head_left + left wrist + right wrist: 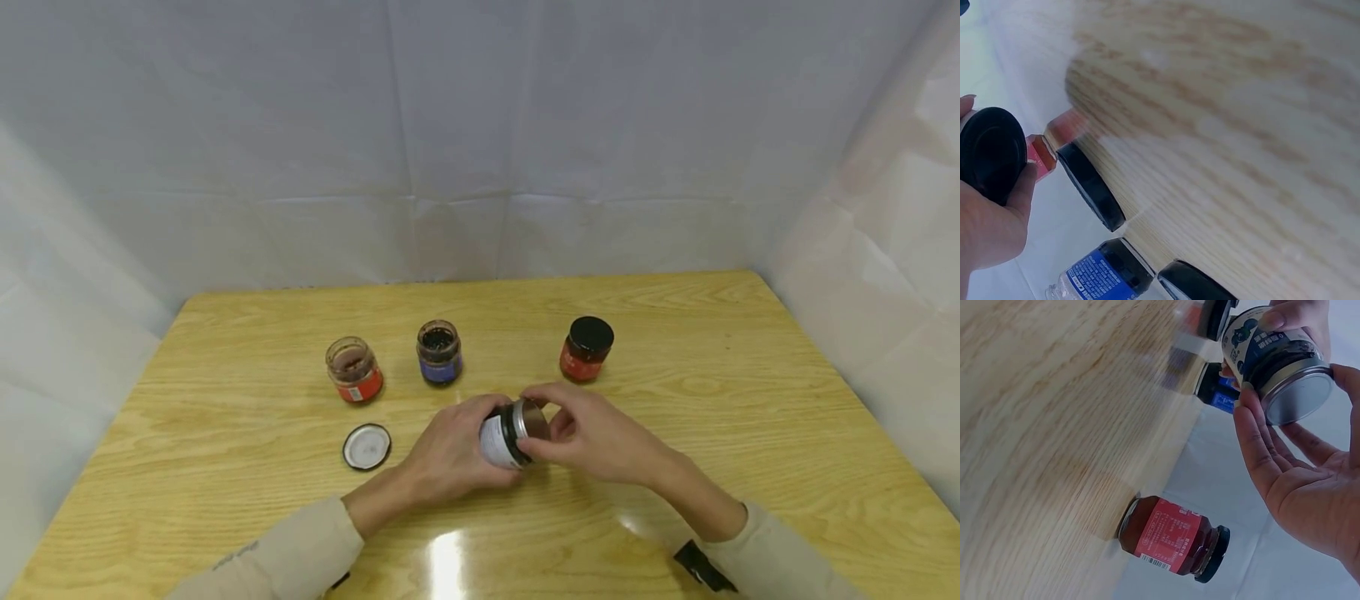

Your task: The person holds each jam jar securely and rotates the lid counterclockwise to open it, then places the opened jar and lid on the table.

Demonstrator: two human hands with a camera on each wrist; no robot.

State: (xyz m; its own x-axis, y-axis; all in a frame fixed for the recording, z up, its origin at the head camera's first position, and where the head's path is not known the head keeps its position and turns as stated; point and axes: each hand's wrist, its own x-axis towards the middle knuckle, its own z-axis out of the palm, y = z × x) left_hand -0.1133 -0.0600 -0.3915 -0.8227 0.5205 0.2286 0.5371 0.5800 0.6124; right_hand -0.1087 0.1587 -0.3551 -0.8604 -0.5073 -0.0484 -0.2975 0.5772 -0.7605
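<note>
My left hand (455, 446) grips a glass jar (495, 442) with a white label that shows blueberries. The jar is tilted, its silver lid (1297, 394) turned toward my right hand (607, 437). That hand's thumb and fingertips pinch the lid by its rim, as the right wrist view (1310, 481) also shows. In the left wrist view the dark base of the jar (991, 153) faces the camera. Both hands are above the table; part of the label is hidden by the left fingers.
On the wooden table (247, 517), an uncapped red-labelled jar (352, 371) and an uncapped blue-labelled jar (439, 354) stand to the left. A capped red-labelled jar (587, 350) stands to the right. One loose lid (367, 447) lies upside down; another black lid (1091, 187) shows in the left wrist view.
</note>
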